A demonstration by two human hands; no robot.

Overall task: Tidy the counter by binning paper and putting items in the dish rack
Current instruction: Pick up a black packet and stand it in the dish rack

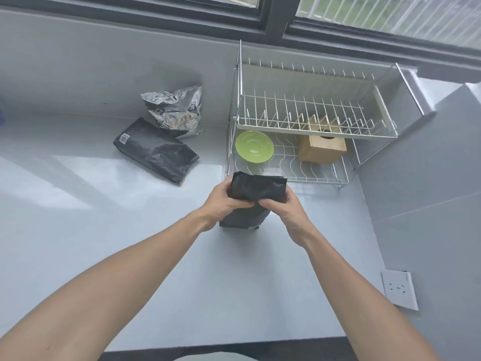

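A black foil bag (256, 190) stands upright on the grey counter (130, 243), just in front of the dish rack (312, 126). My left hand (223, 201) grips its folded top from the left and my right hand (282, 208) grips it from the right. The two-tier wire rack holds a green bowl (254, 146) and a wooden box (321, 149) on its lower shelf. The upper shelf holds nothing that I can see.
A second black bag (156, 151) lies flat to the left of the rack. A crumpled silver bag (175, 110) sits behind it against the wall. A wall socket (399, 289) is on the right wall. A window runs along the back.
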